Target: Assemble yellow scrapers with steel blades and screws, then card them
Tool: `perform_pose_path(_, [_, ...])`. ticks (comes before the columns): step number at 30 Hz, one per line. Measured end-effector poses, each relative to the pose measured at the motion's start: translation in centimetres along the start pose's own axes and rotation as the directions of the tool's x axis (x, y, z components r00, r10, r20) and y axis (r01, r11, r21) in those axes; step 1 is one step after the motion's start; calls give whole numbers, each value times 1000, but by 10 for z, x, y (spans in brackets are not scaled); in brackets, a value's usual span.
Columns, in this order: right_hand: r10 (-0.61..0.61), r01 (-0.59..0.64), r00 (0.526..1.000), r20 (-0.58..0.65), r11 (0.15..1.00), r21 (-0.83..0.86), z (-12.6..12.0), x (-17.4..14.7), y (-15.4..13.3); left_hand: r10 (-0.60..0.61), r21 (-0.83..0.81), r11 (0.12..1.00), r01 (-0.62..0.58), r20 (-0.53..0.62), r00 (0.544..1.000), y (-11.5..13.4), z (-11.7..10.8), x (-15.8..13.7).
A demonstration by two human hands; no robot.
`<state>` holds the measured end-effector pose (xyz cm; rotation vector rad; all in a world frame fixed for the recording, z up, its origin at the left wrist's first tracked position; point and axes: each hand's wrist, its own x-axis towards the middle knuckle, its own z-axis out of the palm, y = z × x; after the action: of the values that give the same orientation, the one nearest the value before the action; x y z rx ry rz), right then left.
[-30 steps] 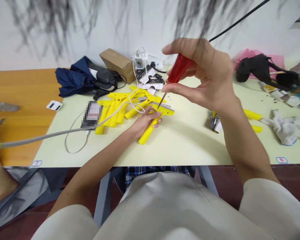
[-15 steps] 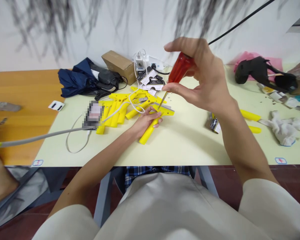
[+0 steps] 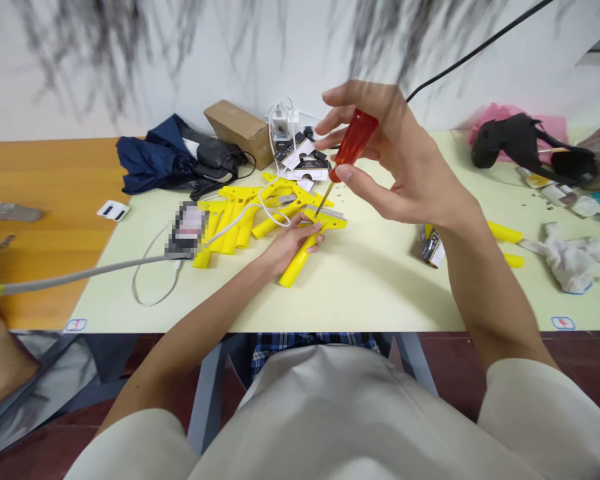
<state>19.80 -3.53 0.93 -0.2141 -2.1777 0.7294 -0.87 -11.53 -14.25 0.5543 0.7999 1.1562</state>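
Observation:
My left hand [image 3: 293, 243] is closed around a yellow scraper [image 3: 297, 265], whose handle slants down toward me. A thin metal blade shows along the scraper's far edge. Above it, my right hand [image 3: 405, 153] holds a red-handled screwdriver [image 3: 356, 137], the palm behind the handle and the thumb against its lower end. The screwdriver leans, its metal shaft running down to the scraper head near a hole or screw; the contact itself is too small to make out. Several more yellow scrapers [image 3: 243, 230] lie in a group just left of my left hand.
A phone [image 3: 186, 230] with a white cable lies left of the scrapers. Behind are a cardboard box [image 3: 241, 132], a dark blue umbrella [image 3: 150, 157] and small black-and-white boxes [image 3: 305, 163]. White gloves [image 3: 567, 257] and a black strapped item [image 3: 510, 140] lie right. Another person's limb [image 3: 3, 357] shows at left.
My right hand has turned around the screwdriver handle, with more fingers now showing on its far side. The handle has shifted slightly. My left hand and the scraper stay almost in place.

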Motion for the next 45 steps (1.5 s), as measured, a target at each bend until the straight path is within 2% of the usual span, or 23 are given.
perform_pose_path(2, [9, -9, 1000, 21, 999, 38, -2, -1, 1, 1, -4, 1000, -1, 7, 1000, -1, -1, 0])
perform_pose_path(8, [0, -10, 998, -62, 987, -158, -4, -2, 7, -1, 22, 1000, 0, 16, 1000, 0, 1, -1])
perform_pose_path(13, [23, -23, 999, 46, 1000, 9, -2, -2, 6, 5, 11, 1000, -5, 1, 1000, 1, 1, -1])
perform_pose_path(15, [8, -8, 1000, 7, 1000, -8, -2, -2, 7, -5, 13, 1000, 5, 2, 1000, 1, 2, -1])
perform_pose_path(19, [-47, 34, 996, -81, 987, -160, 0, -1, 8, -20, 19, 1000, 20, 8, 1000, 1, 3, -2])
perform_pose_path(21, [-58, 51, 997, -50, 990, -128, 0, 0, 7, -13, 19, 1000, 12, 12, 1000, 0, 1, -1])
perform_pose_path(24, [-9, 9, 1000, 15, 1000, -18, -1, 0, 7, -2, 13, 1000, 2, 20, 1000, -1, -1, 0])
perform_pose_path(26, [11, -11, 1000, 8, 1000, -4, -2, 1, 8, -4, 12, 1000, 4, 22, 1000, -2, -2, 1])
perform_pose_path(31, [32, -48, 996, -83, 977, -206, -3, 1, 4, -8, 30, 1000, 7, 31, 999, -1, -2, 0])
perform_pose_path(34, [-4, 5, 1000, 7, 994, -105, -3, -1, -2, -8, 19, 1000, 8, 25, 1000, -1, -2, 0])
perform_pose_path(37, [28, -30, 998, 48, 999, 30, -3, -1, -3, 1, 18, 1000, -1, 13, 1000, -1, -2, 0])
perform_pose_path(39, [56, -56, 998, 5, 998, -17, -2, 0, 0, 1, 30, 1000, -1, 10, 1000, -1, 0, 0])
perform_pose_path(42, [0, -10, 998, -64, 986, -164, -1, 1, 6, -7, 40, 999, 6, 16, 1000, 0, 2, -1])
perform_pose_path(45, [-42, 39, 999, -18, 987, -157, -1, 2, 7, -2, 32, 999, 1, 17, 1000, -1, 1, -1])
